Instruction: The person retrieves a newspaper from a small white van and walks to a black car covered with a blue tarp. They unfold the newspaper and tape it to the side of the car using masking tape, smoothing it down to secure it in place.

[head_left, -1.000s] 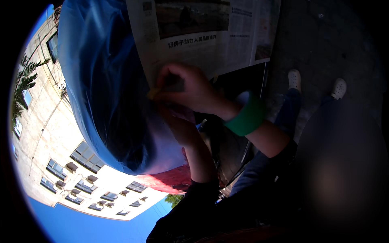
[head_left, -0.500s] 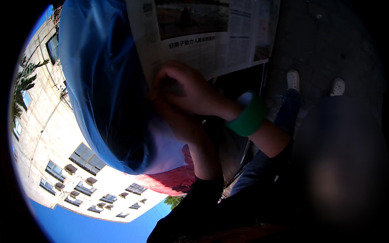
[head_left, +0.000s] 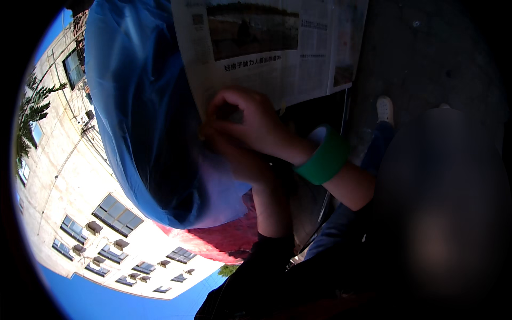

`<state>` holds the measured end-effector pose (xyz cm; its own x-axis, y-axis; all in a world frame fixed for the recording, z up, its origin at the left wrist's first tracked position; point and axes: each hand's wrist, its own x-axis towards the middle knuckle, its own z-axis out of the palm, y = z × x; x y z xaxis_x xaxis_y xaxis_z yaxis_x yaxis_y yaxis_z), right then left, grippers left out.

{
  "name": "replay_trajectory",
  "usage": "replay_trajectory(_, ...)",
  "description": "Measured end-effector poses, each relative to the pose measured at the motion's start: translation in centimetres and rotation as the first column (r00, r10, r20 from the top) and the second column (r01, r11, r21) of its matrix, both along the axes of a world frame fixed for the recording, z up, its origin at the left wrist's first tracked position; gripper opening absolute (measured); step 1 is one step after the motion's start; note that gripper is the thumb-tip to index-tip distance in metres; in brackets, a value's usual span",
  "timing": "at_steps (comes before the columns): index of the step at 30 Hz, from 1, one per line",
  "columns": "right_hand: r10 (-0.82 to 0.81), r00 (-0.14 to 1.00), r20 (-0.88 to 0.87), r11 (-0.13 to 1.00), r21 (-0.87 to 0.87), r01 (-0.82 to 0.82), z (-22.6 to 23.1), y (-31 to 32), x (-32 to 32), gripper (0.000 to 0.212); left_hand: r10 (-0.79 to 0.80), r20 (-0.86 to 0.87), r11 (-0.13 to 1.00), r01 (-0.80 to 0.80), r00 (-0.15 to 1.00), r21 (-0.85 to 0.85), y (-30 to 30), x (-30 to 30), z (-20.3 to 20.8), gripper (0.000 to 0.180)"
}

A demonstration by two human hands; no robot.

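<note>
My left hand (head_left: 240,160) and my right hand (head_left: 248,114) meet at the seam between a sheet of newspaper (head_left: 304,85) and a billowing blue plastic sheet (head_left: 117,101). Thumb and fingers of the right hand curl into a loop, their tips pressed together close to the paper's lower left corner. The left hand lies just below, its fingers closed and in deep shade. What the fingertips pinch is too dark to make out. A wide green ring (head_left: 325,160), like a roll of tape with a pale inner side, sits around my right forearm.
Pink-red cloth or plastic (head_left: 224,237) shows beneath the blue sheet. A dark surface lies under the newspaper, with a thin pale rod (head_left: 345,106) beside it. Right of that is dark ground with a white shoe (head_left: 384,109). A pale building (head_left: 69,170) stands at left.
The view has shifted slightly, so the newspaper and blue sheet appear a little further right and the second shoe is mostly hidden. Both hands stay together at the seam.
</note>
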<state>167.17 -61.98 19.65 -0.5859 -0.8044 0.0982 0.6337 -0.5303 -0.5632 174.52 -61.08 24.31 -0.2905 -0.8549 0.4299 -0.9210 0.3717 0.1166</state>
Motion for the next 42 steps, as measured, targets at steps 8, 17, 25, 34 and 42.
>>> replay_trajectory(8,-0.105,0.981,-0.163,0.922,0.354,0.158,-1.2,-0.8,-2.3,0.036,-0.130,0.037,0.987,0.133,0.991,-0.086,-0.3,1.5,-0.5,0.053)
replay_trajectory(17,-0.194,0.940,-0.279,0.819,0.481,0.312,-1.5,6.4,-3.8,0.022,-0.179,-0.199,0.981,0.191,0.963,0.041,5.1,1.8,-1.1,0.052)
replay_trajectory(25,0.401,0.639,-0.656,0.805,0.586,0.096,-0.8,20.2,-1.4,0.030,0.047,-0.469,0.372,0.420,0.882,0.828,14.7,4.9,-0.7,0.073)
replay_trajectory(34,0.282,0.590,-0.756,0.806,0.520,0.282,9.5,28.8,-5.7,0.013,-0.408,-0.538,0.093,0.619,0.738,0.780,16.4,1.0,6.0,0.073)
replay_trajectory(42,0.195,0.729,-0.656,0.669,0.633,0.389,15.3,31.5,-9.6,0.011,-0.285,-0.746,-0.015,0.776,0.602,0.631,19.2,-4.4,9.1,0.070)
